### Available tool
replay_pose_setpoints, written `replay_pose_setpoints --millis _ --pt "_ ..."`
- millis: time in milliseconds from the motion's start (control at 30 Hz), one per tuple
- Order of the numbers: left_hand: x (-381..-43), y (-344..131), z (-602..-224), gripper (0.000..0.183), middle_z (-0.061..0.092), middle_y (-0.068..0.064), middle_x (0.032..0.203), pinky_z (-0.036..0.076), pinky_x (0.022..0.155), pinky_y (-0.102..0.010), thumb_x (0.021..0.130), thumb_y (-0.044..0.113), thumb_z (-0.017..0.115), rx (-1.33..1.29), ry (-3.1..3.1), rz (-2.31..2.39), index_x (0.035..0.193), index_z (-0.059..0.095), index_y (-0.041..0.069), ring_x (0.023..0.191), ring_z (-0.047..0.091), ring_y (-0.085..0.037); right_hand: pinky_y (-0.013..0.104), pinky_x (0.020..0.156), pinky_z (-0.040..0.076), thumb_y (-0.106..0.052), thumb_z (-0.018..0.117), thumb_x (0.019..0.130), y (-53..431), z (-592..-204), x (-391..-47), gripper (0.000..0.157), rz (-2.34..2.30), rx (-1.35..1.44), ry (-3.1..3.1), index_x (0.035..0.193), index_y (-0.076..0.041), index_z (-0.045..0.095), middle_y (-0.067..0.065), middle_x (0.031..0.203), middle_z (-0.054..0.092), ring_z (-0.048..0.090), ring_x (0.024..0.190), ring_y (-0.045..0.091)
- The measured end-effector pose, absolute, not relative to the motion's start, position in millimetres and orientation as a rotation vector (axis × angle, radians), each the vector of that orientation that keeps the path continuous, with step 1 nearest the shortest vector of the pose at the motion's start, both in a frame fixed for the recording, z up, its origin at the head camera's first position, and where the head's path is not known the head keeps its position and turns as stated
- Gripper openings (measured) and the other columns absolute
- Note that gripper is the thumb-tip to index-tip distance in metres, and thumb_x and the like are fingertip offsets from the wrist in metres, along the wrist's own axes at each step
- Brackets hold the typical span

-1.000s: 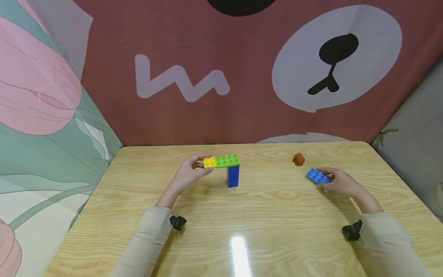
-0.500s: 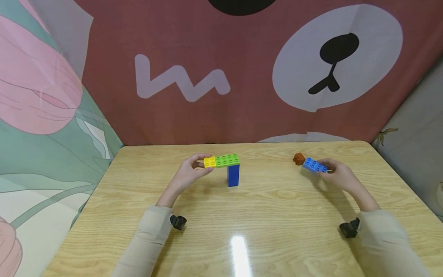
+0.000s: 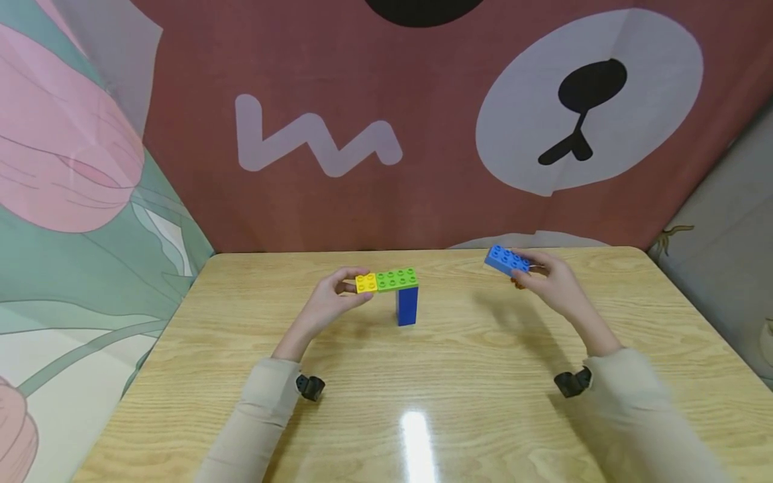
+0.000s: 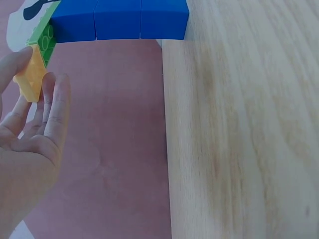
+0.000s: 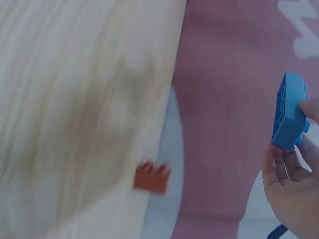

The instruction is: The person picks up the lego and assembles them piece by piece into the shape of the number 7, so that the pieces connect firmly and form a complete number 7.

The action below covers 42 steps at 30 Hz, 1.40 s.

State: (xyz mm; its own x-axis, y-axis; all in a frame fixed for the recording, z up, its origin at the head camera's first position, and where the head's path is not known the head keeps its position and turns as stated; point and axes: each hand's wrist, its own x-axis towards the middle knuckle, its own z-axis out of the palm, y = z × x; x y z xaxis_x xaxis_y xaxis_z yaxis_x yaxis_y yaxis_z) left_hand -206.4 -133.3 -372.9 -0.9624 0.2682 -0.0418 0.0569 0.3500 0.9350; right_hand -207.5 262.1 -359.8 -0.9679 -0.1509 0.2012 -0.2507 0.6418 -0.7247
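Note:
A column of dark blue blocks stands upright on the table, three of them stacked as the left wrist view shows. Across its top lies a green brick, reaching out to the left. At that overhanging end sits a yellow brick, which my left hand pinches between thumb and fingers. My right hand holds a lighter blue studded brick by one end, raised above the table. Below and behind that hand, an orange-brown brick rests on the table, mostly hidden in the head view.
The wooden table ends at a back edge against a hanging cloth with a printed bear face. A floral cloth hangs to the left. Small black cameras sit at both wrists.
My right hand has lifted the light blue brick and carried it leftward and back, passing over the orange-brown brick. The left hand and the block structure have stayed in place.

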Motion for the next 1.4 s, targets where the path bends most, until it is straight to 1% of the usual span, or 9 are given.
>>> replay_pose_setpoints --millis 100,200,300,333,567,833,900,1167,1400 --pt "-206.4 -133.1 -373.0 0.05 0.05 -0.011 0.13 0.051 0.08 -0.024 0.087 0.022 0.07 0.307 2.416 1.667 0.134 0.053 0.015 0.107 0.058 -0.023 0.005 0.079 0.043 -0.021 0.058 0.095 244.8 -354.9 -209.6 0.048 1.247 0.38 -2.701 0.137 0.001 0.049 0.024 0.131 0.049 0.052 0.114 0.037" --pt "-206.6 -132.5 -373.2 0.049 0.05 -0.01 0.13 0.052 0.08 -0.024 0.087 0.021 0.07 0.315 2.417 1.666 0.133 0.053 0.015 0.106 0.057 -0.022 0.025 0.091 0.05 -0.02 0.059 0.095 228.2 -351.7 -211.5 0.046 1.272 0.412 -2.68 0.136 0.0 0.05 0.023 0.13 0.051 0.052 0.114 0.034" --pt "-206.8 -132.0 -373.4 0.049 0.051 -0.01 0.129 0.052 0.08 -0.025 0.088 0.021 0.07 0.318 2.421 1.665 0.133 0.053 0.013 0.106 0.058 -0.023 0.048 0.097 0.048 -0.019 0.06 0.094 212.0 -349.5 -212.9 0.045 1.313 0.45 -2.666 0.135 -0.002 0.051 0.021 0.129 0.052 0.051 0.116 0.034" --pt "-206.9 -131.9 -373.6 0.049 0.051 -0.01 0.129 0.052 0.08 -0.025 0.088 0.021 0.07 0.319 2.421 1.665 0.133 0.053 0.013 0.106 0.058 -0.023 0.051 0.099 0.046 -0.018 0.061 0.094 206.9 -349.1 -213.3 0.044 1.33 0.47 -2.657 0.135 -0.003 0.052 0.021 0.129 0.053 0.051 0.116 0.034" --pt "-207.4 -132.5 -376.4 0.049 0.051 -0.01 0.129 0.051 0.08 -0.024 0.087 0.022 0.07 0.307 2.42 1.668 0.133 0.054 0.014 0.109 0.056 -0.029 0.05 0.103 0.044 -0.017 0.063 0.093 174.7 -347.1 -214.8 0.042 1.397 0.576 -2.62 0.132 -0.006 0.056 0.017 0.131 0.055 0.052 0.116 0.03" --pt "-207.0 -133.1 -376.0 0.051 0.049 -0.009 0.131 0.052 0.082 -0.025 0.088 0.024 0.07 0.295 2.418 1.657 0.134 0.052 0.013 0.109 0.056 -0.026 0.05 0.104 0.044 -0.02 0.064 0.092 141.7 -343.0 -213.7 0.04 1.439 0.662 -2.649 0.131 -0.013 0.058 0.011 0.134 0.056 0.051 0.123 0.03" --pt "-207.0 -133.4 -376.0 0.052 0.049 -0.01 0.131 0.052 0.082 -0.025 0.088 0.024 0.069 0.297 2.415 1.657 0.135 0.051 0.012 0.11 0.056 -0.027 0.049 0.103 0.046 -0.02 0.064 0.092 133.3 -342.3 -213.2 0.039 1.43 0.695 -2.647 0.13 -0.013 0.059 0.01 0.133 0.057 0.052 0.123 0.031" --pt "-205.1 -134.2 -372.7 0.051 0.048 -0.009 0.136 0.053 0.085 -0.03 0.088 0.026 0.069 0.316 2.412 1.655 0.135 0.051 0.016 0.113 0.055 -0.029 0.049 0.098 0.05 -0.019 0.067 0.09 106.0 -341.0 -212.3 0.038 1.392 0.773 -2.656 0.127 -0.011 0.062 0.01 0.132 0.059 0.054 0.121 0.031" --pt "-205.2 -133.5 -371.9 0.054 0.049 -0.008 0.137 0.052 0.084 -0.029 0.088 0.025 0.069 0.315 2.412 1.655 0.137 0.049 0.014 0.111 0.056 -0.026 0.048 0.098 0.049 -0.014 0.069 0.088 95.0 -344.4 -213.2 0.037 1.384 0.814 -2.616 0.124 -0.008 0.063 0.012 0.13 0.061 0.058 0.117 0.029"
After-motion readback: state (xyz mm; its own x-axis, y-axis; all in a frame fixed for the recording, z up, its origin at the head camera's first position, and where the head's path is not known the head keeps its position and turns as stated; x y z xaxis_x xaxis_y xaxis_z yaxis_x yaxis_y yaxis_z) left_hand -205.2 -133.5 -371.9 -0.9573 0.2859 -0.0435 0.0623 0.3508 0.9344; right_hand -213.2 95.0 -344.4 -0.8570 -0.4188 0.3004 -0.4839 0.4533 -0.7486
